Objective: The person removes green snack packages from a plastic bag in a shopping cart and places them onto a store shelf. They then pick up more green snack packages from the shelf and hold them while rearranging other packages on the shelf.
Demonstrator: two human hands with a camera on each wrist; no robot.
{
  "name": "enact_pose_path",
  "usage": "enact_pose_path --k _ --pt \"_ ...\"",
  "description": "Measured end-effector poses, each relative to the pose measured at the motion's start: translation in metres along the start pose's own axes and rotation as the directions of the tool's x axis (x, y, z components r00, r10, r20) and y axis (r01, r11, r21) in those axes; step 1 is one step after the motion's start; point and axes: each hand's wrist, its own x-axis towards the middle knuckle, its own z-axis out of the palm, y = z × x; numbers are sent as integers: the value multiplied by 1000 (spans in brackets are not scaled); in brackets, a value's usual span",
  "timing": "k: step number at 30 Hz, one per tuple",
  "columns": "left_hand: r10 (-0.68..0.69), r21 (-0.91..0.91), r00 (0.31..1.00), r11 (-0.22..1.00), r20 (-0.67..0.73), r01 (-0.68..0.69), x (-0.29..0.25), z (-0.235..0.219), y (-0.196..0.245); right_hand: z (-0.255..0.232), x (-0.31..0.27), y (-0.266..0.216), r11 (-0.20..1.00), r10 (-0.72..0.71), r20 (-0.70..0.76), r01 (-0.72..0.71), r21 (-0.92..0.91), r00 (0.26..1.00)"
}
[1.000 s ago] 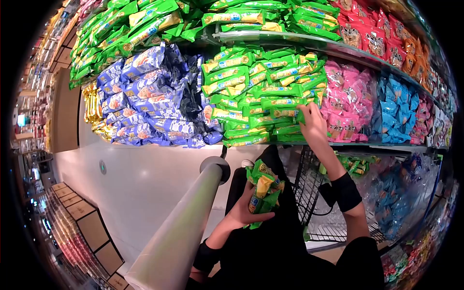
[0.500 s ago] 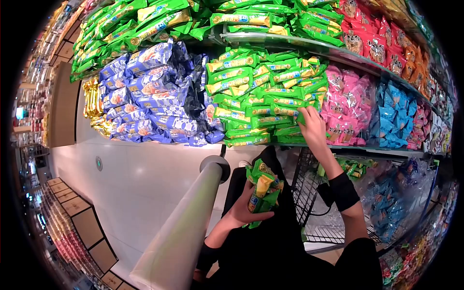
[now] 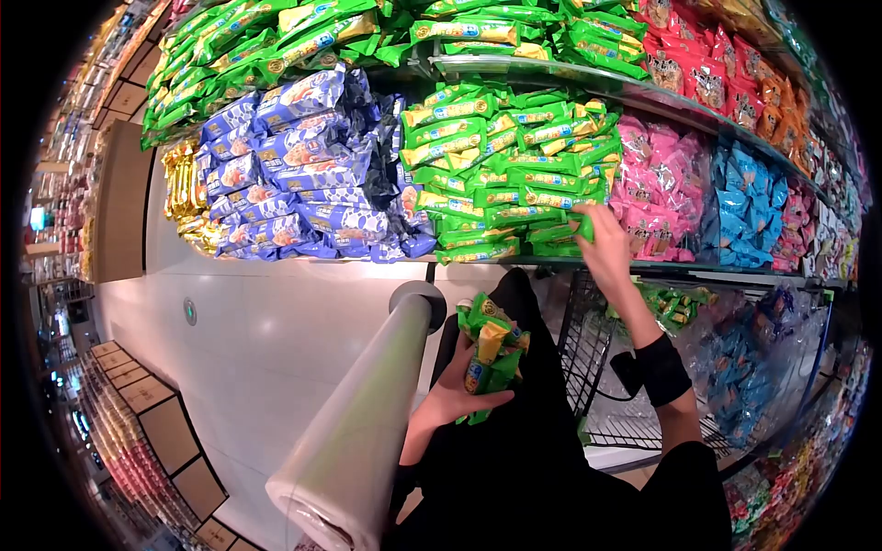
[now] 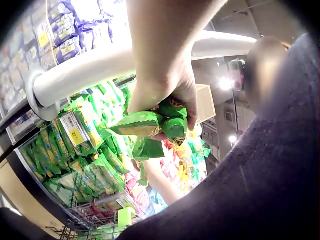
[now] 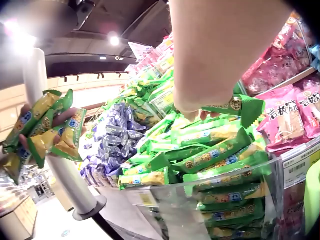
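Note:
My left hand (image 3: 452, 390) grips a bunch of green-and-yellow snack packets (image 3: 493, 354) in front of my body; in the left wrist view the thumb and fingers wrap round several packets (image 4: 175, 127). At the right edge of the shelf's green snack pile (image 3: 514, 184), my right hand (image 3: 608, 246) pinches a green packet, its end showing at the fingertips. The right wrist view has this packet (image 5: 235, 106) sticking out beside the hand, just over the pile, its other end hidden by the hand.
Purple packets (image 3: 312, 174) lie left of the green pile, pink bags (image 3: 657, 184) and blue bags (image 3: 749, 207) right of it. A thick whitish roll (image 3: 358, 422) on a post stands by my left arm. A wire basket (image 3: 588, 349) hangs below the shelf edge.
My right hand has drawn slightly back toward me with the green packet in its fingertips. The left hand keeps its bunch. The head view has shifted a little, so the shelf appears higher.

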Motion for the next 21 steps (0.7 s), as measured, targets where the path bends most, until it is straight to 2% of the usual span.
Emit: enact_pose_path --k 1,3,5,7,9,11,13,14,15,17,18,20,21 --pt "6 2 1000 1000 -1 -6 -2 -1 -2 4 -3 -4 1000 -14 39 13 20 999" --pt "9 15 1000 1000 2 -9 -7 -1 -5 15 -6 -16 997 -68 26 67 40 997" --pt "13 14 1000 1000 4 -13 -11 0 -3 23 -4 -32 998 -64 164 63 12 984" --pt "19 13 1000 1000 1 -19 -15 2 -3 40 3 -39 992 -113 126 120 -47 986" --pt "23 15 1000 1000 -2 -23 -20 4 -7 48 18 -52 989 -139 5 139 52 990" --pt "73 90 997 993 9 -74 -20 2 -13 43 36 -66 983 -162 -28 164 86 986" --pt "122 161 992 979 21 -124 -22 2 -16 35 54 -80 986 31 131 -51 157 991" --pt "95 158 995 983 22 -97 -24 3 -17 43 62 -75 981 -68 82 52 185 994" --pt "68 154 997 985 24 -71 -25 4 -18 50 73 -73 981 -77 84 60 185 994" --pt "84 213 995 972 60 -95 -23 2 -16 63 97 -75 940 -336 -32 332 -79 941" --pt "90 272 991 955 102 -114 -23 2 -15 67 108 -77 938 -342 -29 339 -76 939" --pt "122 273 989 952 82 -140 -26 7 -14 75 131 -83 885 -377 139 400 -237 916" --pt "153 277 986 946 71 -167 -26 9 -13 82 140 -83 884 -385 134 406 -231 913"
